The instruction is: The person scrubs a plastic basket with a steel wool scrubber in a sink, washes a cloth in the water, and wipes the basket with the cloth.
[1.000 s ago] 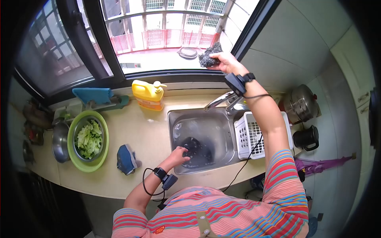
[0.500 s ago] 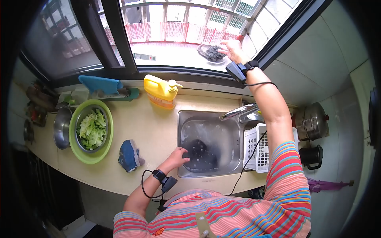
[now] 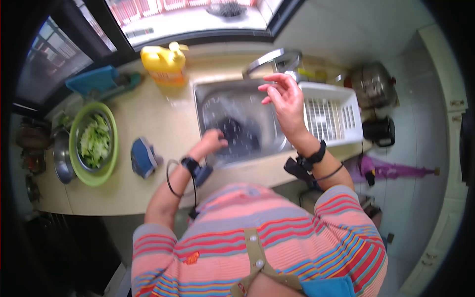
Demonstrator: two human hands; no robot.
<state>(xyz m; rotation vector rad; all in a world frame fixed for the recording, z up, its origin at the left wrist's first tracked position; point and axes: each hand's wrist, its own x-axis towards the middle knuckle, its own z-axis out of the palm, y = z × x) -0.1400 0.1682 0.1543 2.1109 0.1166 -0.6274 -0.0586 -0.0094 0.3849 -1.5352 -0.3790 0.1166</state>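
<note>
Right hand point(image 3: 288, 103): released, fingers loosely curled, above sink point(image 3: 277, 132) | left hand point(image 3: 210, 142): at sink's left edge, grip cannot be told | dark item point(image 3: 231, 129): in sink, near left hand

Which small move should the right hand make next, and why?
I'd likely lower the right hand into the sink: it looks empty, raised near the faucet, while the left hand reaches over the sink's left side.
</note>
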